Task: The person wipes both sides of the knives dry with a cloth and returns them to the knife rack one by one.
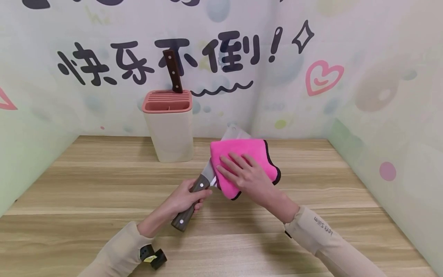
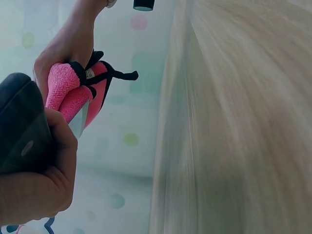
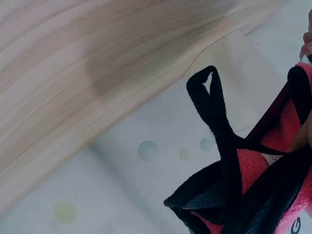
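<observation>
My left hand [image 1: 190, 198] grips the dark riveted handle [image 1: 187, 215] of a cleaver, which is tilted up and away to the right. A folded pink cloth [image 1: 245, 148] with black edging wraps over the cleaver's wide blade [image 1: 235, 132], leaving its far corner and the part near the handle in sight. On top of the cloth lies my right hand [image 1: 247, 175], fingers spread across it and thumb hidden. In the left wrist view the cloth [image 2: 63, 87] is bunched between that hand and the blade. A black loop [image 3: 214, 102] hangs from the cloth in the right wrist view.
A white knife block [image 1: 169, 134] with a pink slotted top stands at the back left of the wooden table [image 1: 104, 184]. One brown-handled knife [image 1: 173, 71] sticks up from its slots. Printed fabric walls [image 1: 277, 96] close off the back and sides.
</observation>
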{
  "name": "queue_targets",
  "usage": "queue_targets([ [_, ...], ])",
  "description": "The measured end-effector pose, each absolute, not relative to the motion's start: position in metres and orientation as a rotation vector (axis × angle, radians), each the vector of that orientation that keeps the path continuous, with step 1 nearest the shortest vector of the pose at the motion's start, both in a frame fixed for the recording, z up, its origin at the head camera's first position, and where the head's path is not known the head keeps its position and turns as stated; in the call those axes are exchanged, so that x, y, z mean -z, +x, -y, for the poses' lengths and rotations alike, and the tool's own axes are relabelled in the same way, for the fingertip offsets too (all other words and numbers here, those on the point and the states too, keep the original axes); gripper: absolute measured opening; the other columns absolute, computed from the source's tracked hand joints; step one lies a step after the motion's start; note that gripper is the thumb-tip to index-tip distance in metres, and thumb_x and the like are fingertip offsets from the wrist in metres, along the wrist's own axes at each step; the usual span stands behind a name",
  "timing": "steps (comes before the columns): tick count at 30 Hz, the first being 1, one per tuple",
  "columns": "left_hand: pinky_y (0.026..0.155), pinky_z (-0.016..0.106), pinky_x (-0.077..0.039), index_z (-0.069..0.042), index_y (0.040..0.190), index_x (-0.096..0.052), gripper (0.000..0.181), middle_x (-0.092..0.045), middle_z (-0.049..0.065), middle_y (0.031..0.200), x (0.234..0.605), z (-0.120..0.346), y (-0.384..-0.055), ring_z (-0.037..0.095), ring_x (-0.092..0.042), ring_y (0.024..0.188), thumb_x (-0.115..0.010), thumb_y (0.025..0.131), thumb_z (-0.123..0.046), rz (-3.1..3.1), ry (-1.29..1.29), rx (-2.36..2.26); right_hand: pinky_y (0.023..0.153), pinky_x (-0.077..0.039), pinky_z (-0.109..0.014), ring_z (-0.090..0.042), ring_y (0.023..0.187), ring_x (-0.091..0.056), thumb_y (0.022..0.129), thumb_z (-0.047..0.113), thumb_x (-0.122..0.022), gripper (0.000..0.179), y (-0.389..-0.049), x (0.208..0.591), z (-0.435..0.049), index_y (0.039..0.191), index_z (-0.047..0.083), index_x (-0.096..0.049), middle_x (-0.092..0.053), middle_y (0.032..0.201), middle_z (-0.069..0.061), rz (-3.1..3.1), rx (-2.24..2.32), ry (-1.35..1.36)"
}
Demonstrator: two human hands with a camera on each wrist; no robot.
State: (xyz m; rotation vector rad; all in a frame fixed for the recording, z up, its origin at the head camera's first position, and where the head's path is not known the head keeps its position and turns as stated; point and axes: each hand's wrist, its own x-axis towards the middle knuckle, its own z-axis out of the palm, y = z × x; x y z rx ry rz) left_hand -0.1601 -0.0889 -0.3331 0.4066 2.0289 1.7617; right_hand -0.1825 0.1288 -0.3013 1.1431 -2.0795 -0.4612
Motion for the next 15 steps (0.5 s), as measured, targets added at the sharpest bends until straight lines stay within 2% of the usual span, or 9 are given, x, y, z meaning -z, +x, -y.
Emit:
queue_targets([
  [6,0.042,0.018,-0.037,0.000,0.092,-0.045,0.014,-0.043,0.000,0.059,0.3323,0.0866,-0.1602,0.006,-0.041,0.045,-0.052,0.089,-0.012,-2.027,0.401,-1.790,0.092,-0.040,-0.037,-0.024,0.116,-0.045,0.073,0.015,-0.072,0.052,-0.1781,0.3021,-0.1253,0.122,0.019,-0.056,-0.050,0.128,-0.003,2.044,0.463,1.211],
  [15,0.045,0.018,-0.037,0.000,0.094,-0.045,0.018,-0.043,0.000,0.061,0.3319,0.0866,-0.1603,0.006,-0.041,0.047,-0.052,0.089,-0.015,-1.995,0.384,-1.811,0.095,-0.037,-0.038,-0.023,0.119,-0.043,0.075,0.018,-0.071,0.053,-0.1738,0.3031,-0.1228,0.124,0.020,-0.053,-0.047,0.130,-0.003,1.990,0.531,1.267],
])
